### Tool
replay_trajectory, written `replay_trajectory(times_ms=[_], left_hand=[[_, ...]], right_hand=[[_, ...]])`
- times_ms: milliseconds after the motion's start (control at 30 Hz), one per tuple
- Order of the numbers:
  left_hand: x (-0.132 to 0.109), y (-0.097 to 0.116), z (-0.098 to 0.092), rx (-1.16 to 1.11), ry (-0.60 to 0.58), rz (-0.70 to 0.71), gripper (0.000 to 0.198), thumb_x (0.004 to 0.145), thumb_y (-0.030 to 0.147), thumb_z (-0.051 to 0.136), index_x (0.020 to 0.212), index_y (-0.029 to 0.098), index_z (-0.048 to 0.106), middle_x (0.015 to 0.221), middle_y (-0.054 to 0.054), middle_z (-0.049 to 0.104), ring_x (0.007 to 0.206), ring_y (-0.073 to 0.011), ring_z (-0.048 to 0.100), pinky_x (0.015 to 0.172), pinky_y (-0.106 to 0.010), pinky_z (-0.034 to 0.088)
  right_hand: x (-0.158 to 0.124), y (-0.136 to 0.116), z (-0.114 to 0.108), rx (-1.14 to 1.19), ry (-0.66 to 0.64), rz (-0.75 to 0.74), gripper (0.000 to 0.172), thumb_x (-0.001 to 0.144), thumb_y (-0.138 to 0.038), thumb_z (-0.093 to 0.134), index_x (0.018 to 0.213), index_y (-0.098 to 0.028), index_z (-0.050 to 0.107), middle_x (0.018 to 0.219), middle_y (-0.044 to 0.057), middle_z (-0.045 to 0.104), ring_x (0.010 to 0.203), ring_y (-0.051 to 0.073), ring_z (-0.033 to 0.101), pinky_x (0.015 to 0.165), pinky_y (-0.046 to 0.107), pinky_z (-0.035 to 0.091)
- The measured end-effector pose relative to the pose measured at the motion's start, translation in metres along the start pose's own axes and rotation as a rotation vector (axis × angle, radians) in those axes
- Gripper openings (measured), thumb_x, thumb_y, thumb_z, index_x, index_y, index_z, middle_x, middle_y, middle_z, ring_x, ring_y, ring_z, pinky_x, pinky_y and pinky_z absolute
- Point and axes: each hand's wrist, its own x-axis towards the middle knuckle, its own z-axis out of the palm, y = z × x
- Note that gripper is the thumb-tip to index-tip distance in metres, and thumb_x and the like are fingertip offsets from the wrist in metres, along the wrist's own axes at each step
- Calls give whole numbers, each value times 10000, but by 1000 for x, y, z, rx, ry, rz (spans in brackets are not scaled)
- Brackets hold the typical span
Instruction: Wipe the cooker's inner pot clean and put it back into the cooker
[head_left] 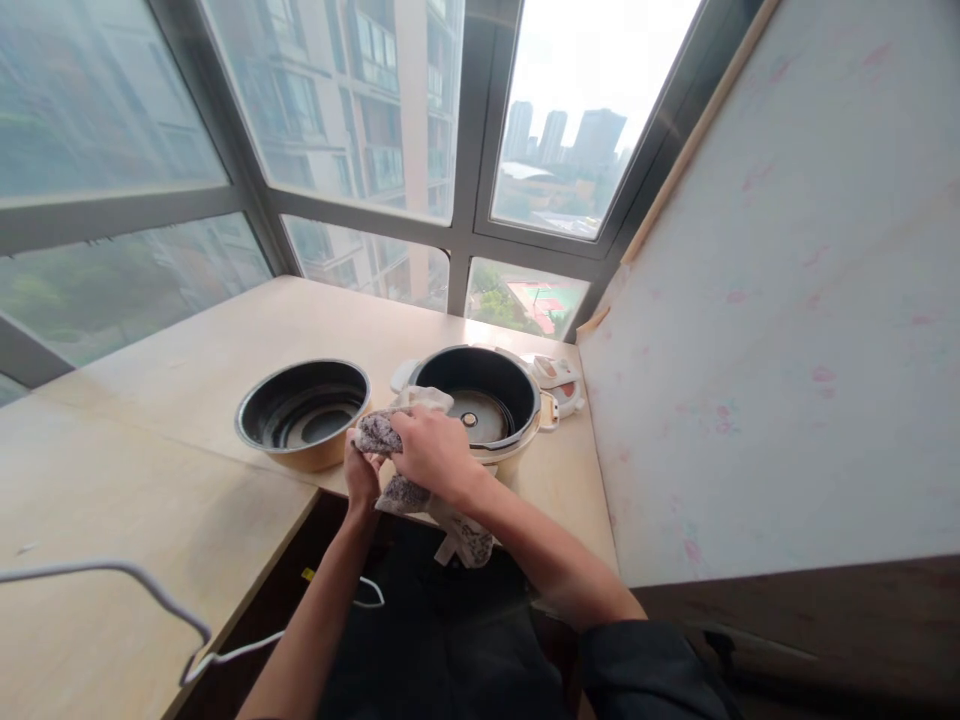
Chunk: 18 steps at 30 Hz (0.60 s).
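A patterned grey-and-white cloth (403, 493) is bunched between my hands, its lower end hanging over the counter's front edge. My left hand (363, 472) grips it from the left and below, with the fingers partly hidden. Across the top, my right hand (436, 452) is closed on the cloth, its back toward me. Just left of my hands stands a round inner pot (304, 458), dark inside and tan outside. Behind my right hand is an electric cooker body (517, 452), lidless, with a round metal plate and a small central knob at its bottom.
Both vessels stand on a pale wooden counter (150, 420) by the windows. Small white-and-brown items (559, 380) lie behind the cooker. A white cable (127, 568) crosses the left foreground. A patterned panel (750, 300) rises on the right. The counter's front edge has a dark recess.
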Motion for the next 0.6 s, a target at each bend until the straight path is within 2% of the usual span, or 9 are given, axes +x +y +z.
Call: replay_trajectory(times_ms=[133, 267, 333, 500, 600], left_hand=[[-6, 10, -20, -24, 61, -20, 492, 885, 594, 466, 1124, 194, 626, 1103, -90, 701, 990, -236, 680, 806, -336, 539], [-17, 16, -42, 33, 135, -41, 481, 869, 544, 547, 1202, 199, 583, 1153, -101, 685, 1045, -235, 675, 838, -348, 529], [-22, 17, -50, 71, 132, -93, 470, 841, 496, 606, 1197, 190, 577, 1170, -115, 680, 1067, -247, 675, 870, -375, 527], [-40, 21, -51, 90, -25, -219, 527, 827, 501, 647, 1237, 177, 577, 1279, -156, 641, 1157, -288, 653, 869, -398, 543], [-55, 22, -45, 20, -182, -293, 668, 804, 544, 673, 1353, 196, 519, 1371, -194, 575, 1227, -334, 615, 802, -403, 579]], right_hand=[[46, -9, -1, -29, -96, 20, 290, 915, -279, 518, 1112, -194, 714, 1083, 140, 736, 947, 285, 716, 747, 361, 552], [90, -10, -7, -69, -172, 96, 284, 888, -258, 539, 1081, -185, 734, 1083, 159, 749, 988, 299, 721, 780, 383, 548], [109, -6, -9, -82, -195, 134, 281, 870, -267, 563, 1087, -204, 731, 1097, 142, 752, 999, 304, 720, 793, 392, 547], [136, 15, -10, -128, -146, 158, 310, 902, -307, 535, 1155, -209, 686, 1169, 144, 728, 1050, 294, 694, 823, 364, 527], [140, 35, -14, -134, -2, 202, 318, 908, -303, 516, 1176, -205, 654, 1152, 147, 723, 1048, 301, 677, 835, 364, 509]])
